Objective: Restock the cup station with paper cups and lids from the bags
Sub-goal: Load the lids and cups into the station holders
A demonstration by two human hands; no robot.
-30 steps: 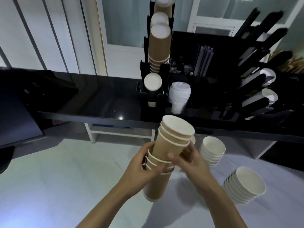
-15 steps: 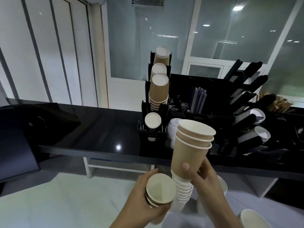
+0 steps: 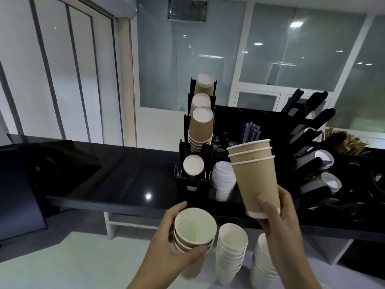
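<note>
My right hand (image 3: 279, 224) grips the base of three nested tall brown paper cups (image 3: 256, 174), held upright in front of the black cup station (image 3: 187, 180). My left hand (image 3: 173, 243) holds a short stack of brown cups (image 3: 194, 230), mouth up, lower and to the left. The station's left column carries inverted brown cup stacks (image 3: 201, 130) in tiered slots, with a stack of white lids (image 3: 224, 182) beside it. Two stacks of white cups (image 3: 231, 253) stand on the white surface below my hands.
A glossy black counter (image 3: 116, 180) runs across the view. Angled black dispensers (image 3: 312, 155) with white-ended cups fill the right side. A dark screen (image 3: 18, 201) sits at far left. Straws and brown stirrers (image 3: 350, 142) stand behind the station.
My right hand has lifted three cups off the stack and raised them toward the station. My left hand keeps the remaining cups lower down. My view has tilted upward.
</note>
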